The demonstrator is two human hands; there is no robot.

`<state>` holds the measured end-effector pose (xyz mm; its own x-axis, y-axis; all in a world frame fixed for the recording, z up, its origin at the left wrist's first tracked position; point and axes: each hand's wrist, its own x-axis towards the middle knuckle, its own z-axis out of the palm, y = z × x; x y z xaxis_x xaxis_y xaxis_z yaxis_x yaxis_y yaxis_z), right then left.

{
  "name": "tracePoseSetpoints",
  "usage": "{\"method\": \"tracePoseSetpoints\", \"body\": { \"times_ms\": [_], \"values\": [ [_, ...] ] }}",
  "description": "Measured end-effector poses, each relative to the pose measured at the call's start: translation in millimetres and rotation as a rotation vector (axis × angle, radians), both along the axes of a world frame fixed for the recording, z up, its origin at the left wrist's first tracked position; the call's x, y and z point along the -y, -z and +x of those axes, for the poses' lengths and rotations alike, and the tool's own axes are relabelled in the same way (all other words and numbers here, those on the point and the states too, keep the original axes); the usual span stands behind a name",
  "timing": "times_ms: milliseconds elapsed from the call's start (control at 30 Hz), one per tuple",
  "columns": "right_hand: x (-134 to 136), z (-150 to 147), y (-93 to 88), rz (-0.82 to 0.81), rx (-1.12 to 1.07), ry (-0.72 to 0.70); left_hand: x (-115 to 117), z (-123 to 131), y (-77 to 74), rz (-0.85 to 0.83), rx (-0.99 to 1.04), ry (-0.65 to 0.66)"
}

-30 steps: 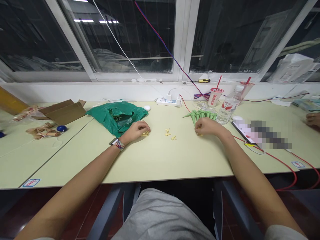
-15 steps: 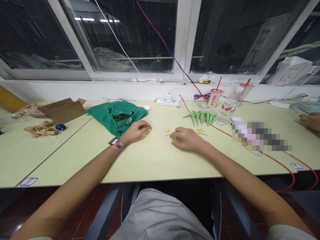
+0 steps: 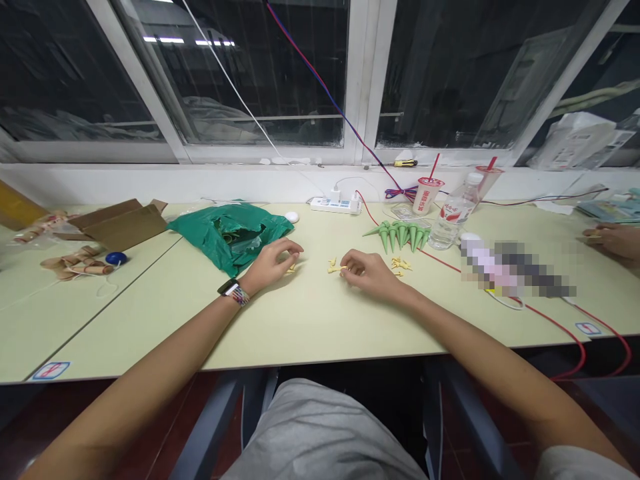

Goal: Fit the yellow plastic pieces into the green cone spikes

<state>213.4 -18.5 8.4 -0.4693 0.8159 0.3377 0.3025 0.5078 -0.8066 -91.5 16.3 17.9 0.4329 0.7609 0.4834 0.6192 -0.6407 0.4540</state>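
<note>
My left hand rests on the pale table, fingers curled and slightly raised over a small yellow piece. My right hand lies at the table's middle and pinches a small yellow piece at its fingertips. More small yellow pieces lie just right of that hand. A row of green cones stands behind them.
A green plastic bag lies behind my left hand. A cardboard box and wooden parts sit at the left. A power strip, cup, water bottle and red cable are at the right. Another person's hand rests far right.
My right hand left the spot by the green cones and moved left to the loose yellow pieces, where it now pinches one. My left hand lifted its fingers a little.
</note>
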Motion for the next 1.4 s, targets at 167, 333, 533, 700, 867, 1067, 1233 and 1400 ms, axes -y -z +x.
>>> {"method": "tracePoseSetpoints", "body": {
  "times_ms": [167,333,533,700,867,1067,1233,1400],
  "values": [
    [-3,-10,4.2,-0.380,-0.306,-0.103,23,25,-5.3,0.171,-0.050,0.083],
    [-1,-16,5.2,-0.360,-0.351,-0.131,41,47,-7.3,0.229,-0.119,0.250],
    [-4,-18,12.4,-0.392,-0.371,-0.165,41,47,-3.6,0.240,-0.168,0.247],
    [-3,-17,11.6,-0.383,-0.344,-0.152,43,49,-5.6,0.214,-0.187,0.247],
    [-1,-15,6.4,-0.347,-0.322,-0.145,43,51,-1.9,0.245,-0.200,0.261],
    [0,-18,11.9,-0.342,-0.314,-0.103,39,51,4.4,0.216,-0.215,0.269],
    [1,-23,19.3,-0.218,-0.344,-0.082,38,50,2.3,0.164,-0.134,0.223],
    [2,-23,17.5,-0.217,-0.328,-0.064,37,47,0.4,0.121,-0.117,0.201]
  ]
}}
